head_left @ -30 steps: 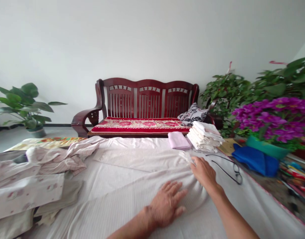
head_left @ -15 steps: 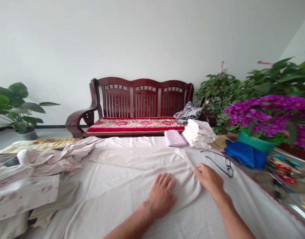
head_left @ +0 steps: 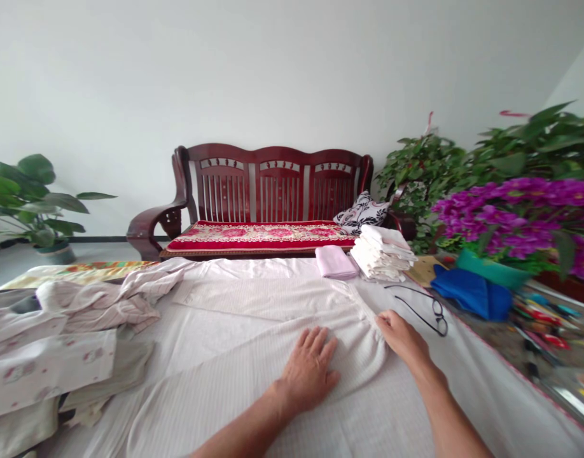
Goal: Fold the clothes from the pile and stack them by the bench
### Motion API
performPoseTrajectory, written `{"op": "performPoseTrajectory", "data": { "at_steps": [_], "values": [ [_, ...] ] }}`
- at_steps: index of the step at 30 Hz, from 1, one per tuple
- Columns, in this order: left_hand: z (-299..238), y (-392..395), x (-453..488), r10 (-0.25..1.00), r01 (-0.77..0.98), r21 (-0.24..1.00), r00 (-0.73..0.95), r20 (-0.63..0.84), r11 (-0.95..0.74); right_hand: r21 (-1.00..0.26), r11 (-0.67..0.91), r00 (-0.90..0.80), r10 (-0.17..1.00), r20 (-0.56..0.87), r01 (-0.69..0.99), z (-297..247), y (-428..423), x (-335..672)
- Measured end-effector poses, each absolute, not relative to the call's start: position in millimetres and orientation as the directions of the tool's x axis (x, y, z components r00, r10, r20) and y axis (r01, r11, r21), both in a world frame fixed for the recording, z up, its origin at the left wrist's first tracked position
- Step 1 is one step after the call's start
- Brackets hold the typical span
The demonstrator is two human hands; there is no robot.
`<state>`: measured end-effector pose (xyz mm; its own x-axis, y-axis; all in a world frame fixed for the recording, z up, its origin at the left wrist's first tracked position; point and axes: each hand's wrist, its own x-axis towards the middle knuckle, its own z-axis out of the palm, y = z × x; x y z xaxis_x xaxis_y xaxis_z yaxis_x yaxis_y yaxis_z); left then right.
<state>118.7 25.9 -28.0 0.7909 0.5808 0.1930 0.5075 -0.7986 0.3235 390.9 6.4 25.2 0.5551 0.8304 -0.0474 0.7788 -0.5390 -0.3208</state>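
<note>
A pair of pale striped trousers lies spread on the white cloth, its legs toward the left and its gathered waistband at the right. My left hand rests flat on the upper part of the trousers, fingers apart. With bent fingers, my right hand pinches the edge of the waistband. Just right of it lies a pair of black-framed glasses. Beyond the waistband sit a folded lilac cloth and a stack of folded white clothes.
A heap of loose clothes covers the left side. On the right edge are a blue cloth, purple flowers in a green pot and small odds and ends. A wooden bench with a red cover stands behind.
My right hand has shifted slightly right along the waistband, and the waistband edge appears straighter. My left hand stays flat in about the same place.
</note>
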Motion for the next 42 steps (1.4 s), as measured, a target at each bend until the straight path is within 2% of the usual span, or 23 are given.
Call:
{"op": "performPoseTrajectory", "data": {
  "at_steps": [5,12,18,20,23,25,28,31,34,37,42],
  "values": [
    [-27.9,25.2,118.1,0.58,0.505,0.332,0.792,0.19,-0.797,-0.332,-0.571,0.591,0.805,-0.049,0.751,22.7,6.2,393.6],
    [-24.9,24.4,115.1,0.531,0.476,0.29,0.833,0.153,-0.83,-0.171,-0.589,0.595,0.804,-0.02,0.79,20.3,-0.7,389.7],
    [-14.1,10.7,100.1,0.388,0.352,0.228,0.911,0.139,-0.908,-0.133,-0.606,0.608,0.794,-0.03,0.784,20.1,-3.4,387.3],
    [-5.5,3.4,92.9,0.328,0.291,0.233,0.935,0.137,-0.928,-0.11,-0.59,0.596,0.802,0.041,0.8,20.2,-4.6,385.7],
    [7.0,-3.8,85.9,0.276,0.239,0.245,0.952,0.131,-0.94,-0.072,-0.44,0.438,0.837,0.327,0.895,20.4,-3.8,372.4],
    [12.4,-5.5,84.9,0.26,0.223,0.247,0.957,0.127,-0.943,-0.069,-0.235,0.24,0.852,0.466,0.969,18.0,0.5,353.8],
    [16.6,-6.4,85.1,0.233,0.197,0.237,0.964,0.13,-0.951,-0.064,0.098,-0.057,0.885,0.462,0.993,5.1,10.1,320.9],
    [19.2,-9.6,78.2,0.203,0.165,0.236,0.968,0.147,-0.958,-0.027,0.231,-0.208,0.917,0.341,0.973,-16.1,17.1,304.1],
    [21.6,-15.1,56.6,0.215,0.172,0.273,0.967,0.136,-0.947,0.023,0.192,-0.192,0.946,0.261,0.981,-33.9,21.1,313.5],
    [22.9,-19.0,22.1,0.283,0.239,0.314,0.954,0.103,-0.919,0.065,0.111,-0.124,0.959,0.256,0.992,-43.4,23.8,333.5],
    [15.3,-20.5,-46.6,0.545,0.519,0.255,0.838,0.035,-0.815,0.082,0.055,-0.077,0.954,0.288,0.995,-49.6,25.9,346.8]
  ]
}}
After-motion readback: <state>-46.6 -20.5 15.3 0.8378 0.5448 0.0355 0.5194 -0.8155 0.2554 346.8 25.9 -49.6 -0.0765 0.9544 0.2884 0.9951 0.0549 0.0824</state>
